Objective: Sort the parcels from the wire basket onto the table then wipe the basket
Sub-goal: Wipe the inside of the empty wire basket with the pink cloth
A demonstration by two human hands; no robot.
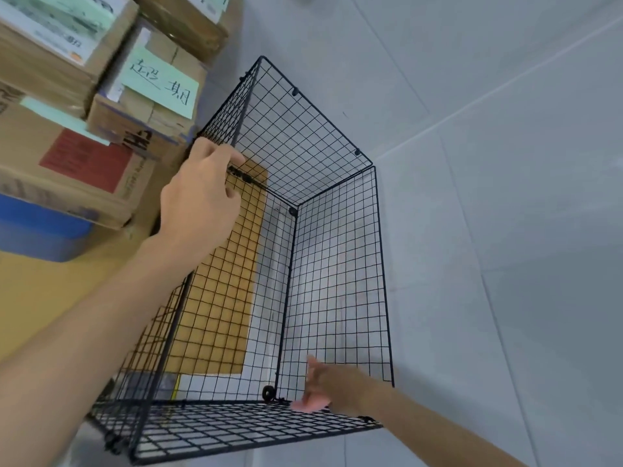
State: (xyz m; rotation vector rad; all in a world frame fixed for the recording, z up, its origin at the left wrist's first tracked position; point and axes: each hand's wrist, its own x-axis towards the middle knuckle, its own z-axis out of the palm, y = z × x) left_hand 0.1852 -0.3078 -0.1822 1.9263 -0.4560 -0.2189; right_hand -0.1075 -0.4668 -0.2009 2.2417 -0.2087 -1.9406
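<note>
Black wire basket (337, 291) looks matt-coated metal; boxes (148, 129) brown cardboard (paper labels (158, 82)); floor (505, 230) smooth, probably tile.

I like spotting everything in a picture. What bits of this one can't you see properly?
Head view:
The pink thing under the right hand: blurred, half covered by the hand, so unidentifiable.
The left hand palm: faces away, hiding part of its grip on the wire basket.
The cardboard boxes: cut by left and top edges, small print blurred.
The blue bin: mostly under a box.
</note>
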